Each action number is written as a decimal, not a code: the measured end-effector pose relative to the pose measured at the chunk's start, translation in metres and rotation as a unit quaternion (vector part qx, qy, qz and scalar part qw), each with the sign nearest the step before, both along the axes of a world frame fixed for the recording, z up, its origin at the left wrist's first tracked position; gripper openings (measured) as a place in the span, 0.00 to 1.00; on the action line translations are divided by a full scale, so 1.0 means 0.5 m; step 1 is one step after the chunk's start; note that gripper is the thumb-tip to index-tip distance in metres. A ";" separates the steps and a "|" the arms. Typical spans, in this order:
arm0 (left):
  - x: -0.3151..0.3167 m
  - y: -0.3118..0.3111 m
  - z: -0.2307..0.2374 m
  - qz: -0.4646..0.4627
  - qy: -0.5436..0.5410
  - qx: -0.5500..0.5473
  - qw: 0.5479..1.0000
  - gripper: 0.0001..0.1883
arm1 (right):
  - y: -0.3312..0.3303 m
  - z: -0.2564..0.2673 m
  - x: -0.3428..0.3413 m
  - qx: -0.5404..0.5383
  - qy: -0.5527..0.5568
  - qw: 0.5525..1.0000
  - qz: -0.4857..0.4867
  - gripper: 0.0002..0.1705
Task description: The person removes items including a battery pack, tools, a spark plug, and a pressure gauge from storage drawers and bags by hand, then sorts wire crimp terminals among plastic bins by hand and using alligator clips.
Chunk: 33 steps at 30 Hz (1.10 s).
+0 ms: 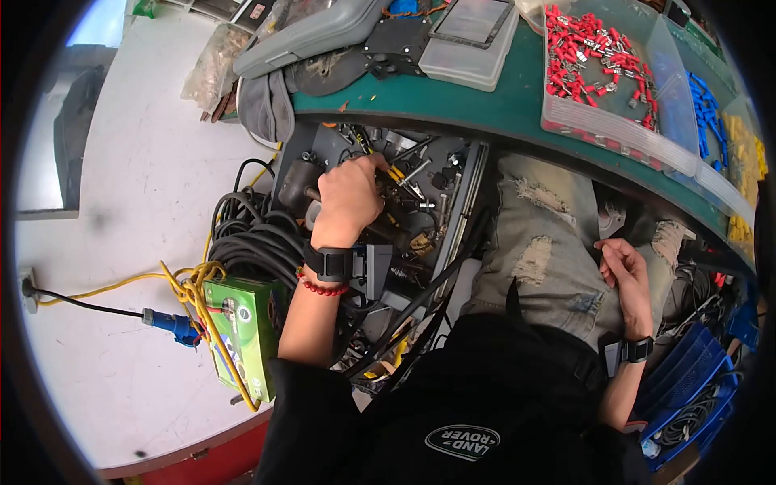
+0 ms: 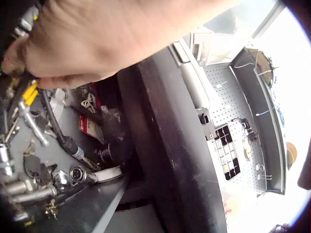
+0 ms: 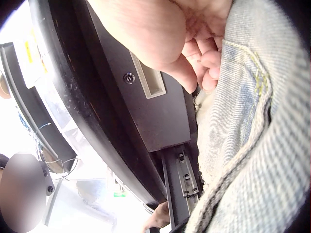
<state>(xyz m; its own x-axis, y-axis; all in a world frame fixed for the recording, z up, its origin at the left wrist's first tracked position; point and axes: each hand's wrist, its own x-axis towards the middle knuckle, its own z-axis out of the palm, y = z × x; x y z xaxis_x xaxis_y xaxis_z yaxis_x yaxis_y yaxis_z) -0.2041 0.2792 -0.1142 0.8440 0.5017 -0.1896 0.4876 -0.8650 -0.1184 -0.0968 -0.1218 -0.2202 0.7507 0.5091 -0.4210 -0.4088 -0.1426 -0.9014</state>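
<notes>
My left hand [image 1: 352,194] reaches down into an open grey drawer [image 1: 303,145] full of loose tools and metal parts. Its fingers bend over a tool with yellow-and-black handles [image 1: 394,174], whose yellow part [image 2: 30,93] shows under the hand in the left wrist view. The fingertips are partly hidden, so I cannot tell whether they grip it. Beside the wrist is a hammer-like metal head [image 1: 302,182]. Sockets [image 2: 77,174] and a bolt-like rod [image 2: 36,125] lie below the hand. My right hand [image 1: 629,275] rests on the jeans [image 1: 558,267], its fingers loosely curled with nothing in them.
Coiled black cable [image 1: 255,242] and a green box [image 1: 242,331] wrapped with yellow cord sit left of the drawer. Above, the green bench [image 1: 501,109] holds a clear bin [image 1: 558,121] of red terminals. A blue crate [image 1: 687,380] stands at the right.
</notes>
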 end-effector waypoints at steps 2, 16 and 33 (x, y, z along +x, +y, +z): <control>-0.003 0.002 0.003 -0.035 -0.037 -0.030 0.998 0.23 | -0.001 -0.001 0.000 -0.001 -0.004 1.000 0.005 0.11; 0.031 -0.014 -0.014 -0.057 0.024 -0.097 0.993 0.20 | 0.000 0.000 0.002 -0.002 0.008 1.000 -0.005 0.11; 0.017 0.033 -0.034 0.002 -0.018 0.094 0.995 0.16 | -0.001 -0.003 0.001 0.003 0.005 1.000 -0.005 0.11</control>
<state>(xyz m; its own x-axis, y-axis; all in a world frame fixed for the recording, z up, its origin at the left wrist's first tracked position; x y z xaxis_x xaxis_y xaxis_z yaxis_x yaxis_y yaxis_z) -0.1956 0.2955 -0.1311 0.8469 0.5282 -0.0609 0.4974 -0.8275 -0.2603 -0.0962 -0.1224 -0.2219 0.7509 0.5052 -0.4252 -0.4193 -0.1326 -0.8981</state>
